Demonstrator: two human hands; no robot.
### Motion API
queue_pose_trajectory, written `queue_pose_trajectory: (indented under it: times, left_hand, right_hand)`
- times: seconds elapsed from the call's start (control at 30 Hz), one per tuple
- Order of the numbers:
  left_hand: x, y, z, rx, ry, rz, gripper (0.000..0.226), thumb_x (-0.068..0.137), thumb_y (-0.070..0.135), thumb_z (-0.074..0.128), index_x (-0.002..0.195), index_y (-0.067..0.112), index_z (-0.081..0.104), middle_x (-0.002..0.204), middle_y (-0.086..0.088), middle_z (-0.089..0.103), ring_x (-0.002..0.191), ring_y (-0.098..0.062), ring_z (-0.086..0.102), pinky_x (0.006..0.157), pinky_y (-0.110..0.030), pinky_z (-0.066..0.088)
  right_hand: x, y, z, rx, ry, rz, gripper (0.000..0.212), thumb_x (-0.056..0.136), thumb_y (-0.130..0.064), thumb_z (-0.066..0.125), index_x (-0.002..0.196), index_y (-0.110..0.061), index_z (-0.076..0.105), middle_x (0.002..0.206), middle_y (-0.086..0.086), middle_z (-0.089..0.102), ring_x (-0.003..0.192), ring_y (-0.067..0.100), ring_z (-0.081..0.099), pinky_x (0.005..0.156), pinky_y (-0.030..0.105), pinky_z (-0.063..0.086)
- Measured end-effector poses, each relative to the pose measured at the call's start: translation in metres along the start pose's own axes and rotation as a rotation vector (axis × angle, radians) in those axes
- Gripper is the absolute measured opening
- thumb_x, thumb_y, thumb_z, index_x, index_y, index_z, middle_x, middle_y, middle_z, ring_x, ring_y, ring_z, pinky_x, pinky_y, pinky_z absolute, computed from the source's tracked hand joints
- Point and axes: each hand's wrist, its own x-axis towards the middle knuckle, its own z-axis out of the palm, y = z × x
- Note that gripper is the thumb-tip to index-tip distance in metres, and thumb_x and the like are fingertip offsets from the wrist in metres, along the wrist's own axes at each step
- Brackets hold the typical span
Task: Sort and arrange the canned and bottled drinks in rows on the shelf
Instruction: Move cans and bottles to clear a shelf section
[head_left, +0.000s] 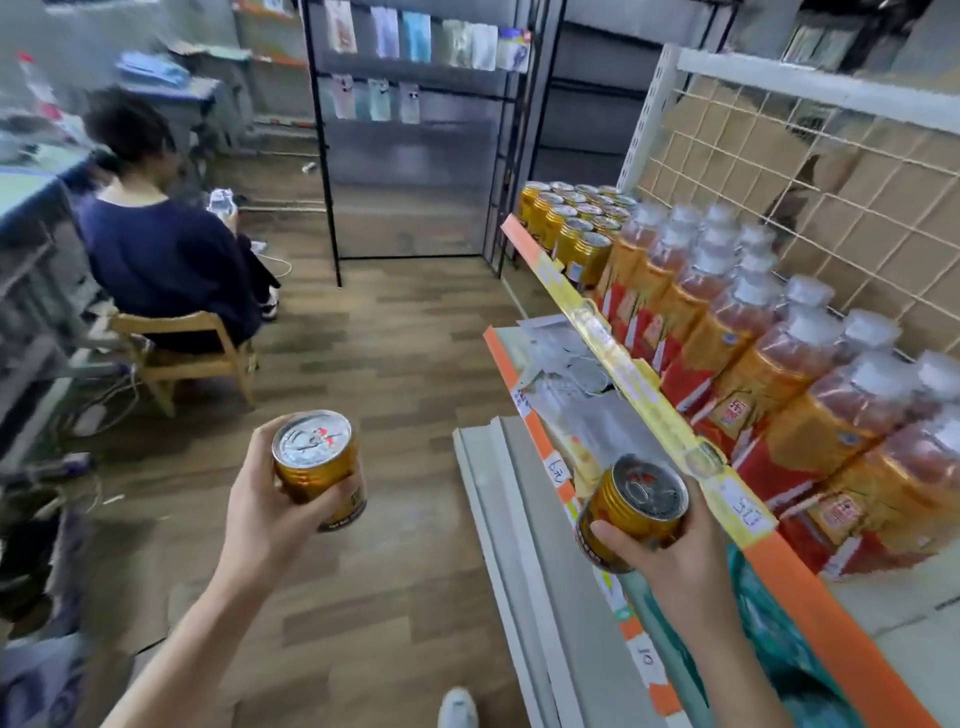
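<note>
Cans held, one per hand. Left hand (265, 501) is wrapped round left can (318, 467), fingers curled about its gold side, silver top up. This can is held over the wood floor (405, 364), well apart from the shelf (831, 623). Right hand (672, 553) grips right can (631, 512) from below, thumb laid across its near side, can tilted. This can is held just beside the price strip (639, 395) on the shelf front, not on the shelf. Shelved cans (571, 228) are grouped in rows at the far end. Bottles (753, 353), white-capped with orange-red labels, are ranged in rows next to them, nearer the camera. Lower shelf (506, 364) carries papers. Seated person (166, 260), back turned, is noted on a wooden chair (176, 353) at far left.
</note>
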Motion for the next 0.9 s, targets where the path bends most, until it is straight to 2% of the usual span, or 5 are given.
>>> queue_pose_trajectory:
  times: [0.1, 0.27, 0.43, 0.67, 0.9]
  left_hand:
    - [0.043, 0.003, 0.015, 0.001, 0.047, 0.051, 0.063, 0.054, 0.019, 0.080, 0.106, 0.037, 0.051, 0.098, 0.033, 0.060, 0.091, 0.013, 0.056, 0.073, -0.009, 0.049]
    - [0.115, 0.002, 0.039, 0.026, 0.079, 0.080, 0.064, 0.063, -0.005, 0.081, 0.109, 0.029, 0.052, 0.096, 0.031, 0.062, 0.088, 0.014, 0.057, 0.070, -0.003, 0.046]
    - [0.177, -0.012, 0.054, -0.013, 0.077, 0.055, 0.065, 0.053, 0.020, 0.078, 0.112, 0.030, 0.052, 0.102, 0.028, 0.061, 0.093, 0.009, 0.058, 0.072, -0.007, 0.048]
    - [0.287, -0.040, 0.077, -0.046, -0.013, 0.068, 0.076, 0.046, 0.036, 0.078, 0.116, 0.025, 0.052, 0.105, 0.026, 0.060, 0.095, 0.007, 0.059, 0.075, -0.012, 0.051]
    - [0.429, -0.061, 0.106, -0.017, -0.176, 0.156, 0.066, 0.061, -0.003, 0.083, 0.103, 0.036, 0.049, 0.093, 0.037, 0.060, 0.086, 0.014, 0.057, 0.068, -0.007, 0.048]
  right_hand:
    - [0.056, 0.002, 0.017, 0.024, -0.023, -0.041, 0.071, 0.043, -0.039, 0.090, 0.103, -0.033, 0.053, 0.092, -0.020, 0.065, 0.088, -0.009, 0.058, 0.075, 0.016, 0.046]
    - [0.146, -0.004, 0.043, 0.092, -0.060, -0.055, 0.075, 0.041, -0.048, 0.085, 0.107, -0.032, 0.055, 0.099, -0.014, 0.065, 0.091, -0.001, 0.061, 0.074, 0.013, 0.049]
    - [0.214, -0.004, 0.074, 0.116, -0.101, -0.072, 0.072, 0.048, -0.034, 0.092, 0.110, -0.026, 0.055, 0.104, -0.006, 0.065, 0.097, 0.008, 0.062, 0.087, 0.035, 0.051]
    - [0.297, -0.001, 0.124, 0.098, -0.080, -0.082, 0.063, 0.056, -0.012, 0.089, 0.106, -0.029, 0.054, 0.096, -0.023, 0.063, 0.091, -0.001, 0.061, 0.076, 0.015, 0.050]
    - [0.376, -0.018, 0.174, 0.096, 0.121, -0.074, 0.069, 0.048, -0.041, 0.087, 0.107, -0.033, 0.053, 0.099, -0.019, 0.065, 0.092, -0.005, 0.060, 0.071, 0.011, 0.048]
